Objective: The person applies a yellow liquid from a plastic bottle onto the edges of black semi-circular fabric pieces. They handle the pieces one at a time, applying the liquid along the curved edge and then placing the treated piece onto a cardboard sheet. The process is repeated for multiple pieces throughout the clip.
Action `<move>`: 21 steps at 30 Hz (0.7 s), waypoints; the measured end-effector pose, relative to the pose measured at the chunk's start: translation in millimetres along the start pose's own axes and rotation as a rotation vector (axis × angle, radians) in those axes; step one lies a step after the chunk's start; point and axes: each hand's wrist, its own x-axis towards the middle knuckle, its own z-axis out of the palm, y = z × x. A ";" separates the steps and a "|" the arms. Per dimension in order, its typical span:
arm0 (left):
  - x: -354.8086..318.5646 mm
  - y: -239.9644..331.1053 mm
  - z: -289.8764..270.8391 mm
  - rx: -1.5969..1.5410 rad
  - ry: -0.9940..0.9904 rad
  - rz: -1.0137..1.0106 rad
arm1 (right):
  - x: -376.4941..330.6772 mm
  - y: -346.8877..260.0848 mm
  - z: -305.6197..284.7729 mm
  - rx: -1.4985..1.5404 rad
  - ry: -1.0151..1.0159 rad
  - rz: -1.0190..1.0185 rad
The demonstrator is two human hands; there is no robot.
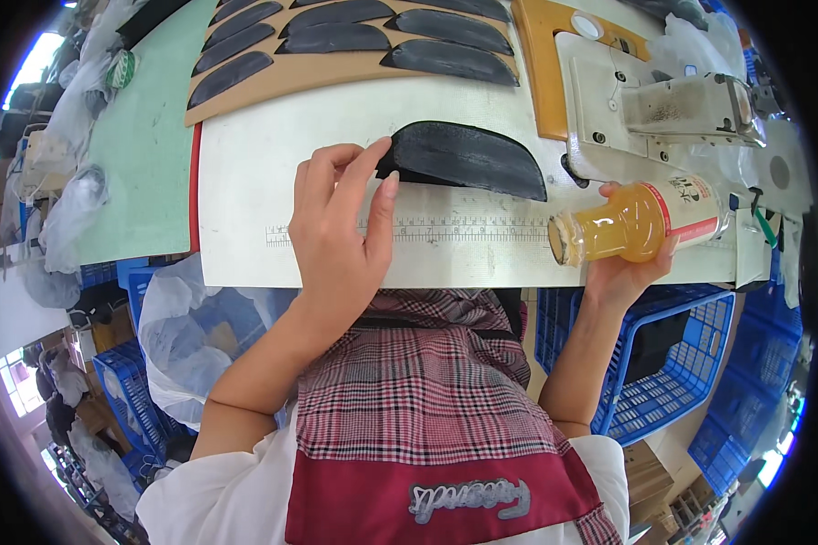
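A black half-moon piece, with a dull grey-black face, lies at the middle of the white work surface. My left hand has its index finger and thumb closed on the piece's left end. In my right hand is a bottle of yellow-orange liquid with a red and white label. It is tipped almost flat, its brownish mouth facing left, to the right of and nearer than the black piece. Its underside hides part of my right fingers.
Several similar black pieces lie in rows on a tan board at the back. A sewing machine stands at the back right. A printed ruler scale runs along the near edge. Blue crates and a plastic-lined bin sit below.
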 end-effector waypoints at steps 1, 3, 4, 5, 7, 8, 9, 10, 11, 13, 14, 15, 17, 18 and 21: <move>0.2 0.1 0.1 -0.011 0.005 -0.004 | 0.3 0.4 -0.7 0.002 -0.003 0.004; 1.5 1.7 -1.8 0.004 -0.016 -0.001 | 0.7 0.6 -2.5 0.006 -0.009 0.011; 1.8 2.2 -2.3 0.012 -0.026 0.000 | 0.6 0.5 -2.2 0.005 -0.010 0.010; 2.1 1.6 -1.9 0.034 -0.017 0.018 | 0.6 0.3 -1.7 0.005 -0.011 0.009; 3.3 0.1 -0.3 0.079 -0.001 0.055 | 0.5 0.5 -1.2 0.007 -0.012 0.006; 2.8 -0.7 0.6 0.100 0.006 0.066 | 0.3 0.5 -1.2 0.010 -0.011 0.004; 1.8 -1.7 1.8 0.120 0.013 0.078 | 0.1 0.4 -1.2 0.012 -0.010 0.002; 1.4 -2.2 2.5 0.141 0.020 0.090 | 0.2 0.1 -1.1 0.025 -0.009 0.006; 1.3 -2.4 2.7 0.150 0.024 0.099 | 0.4 0.0 -1.0 0.040 -0.009 0.010; 1.1 -2.6 3.0 0.168 0.033 0.118 | 1.0 -0.1 -1.0 0.061 -0.014 0.016; 1.1 -3.2 3.6 0.159 0.042 0.125 | 1.1 -0.2 -0.9 0.068 -0.018 0.017; 1.0 -4.3 4.7 0.151 0.051 0.131 | 1.2 -0.2 -0.9 0.074 -0.023 0.017; 1.1 -3.9 5.3 0.164 0.073 0.153 | 1.1 0.0 -0.4 0.075 -0.016 0.011; 1.6 -3.0 5.1 0.185 0.087 0.169 | 1.1 -0.2 -0.5 0.075 -0.013 0.007; 0.5 -0.4 3.3 0.247 0.088 0.210 | 1.6 -0.2 -2.0 0.097 -0.044 0.007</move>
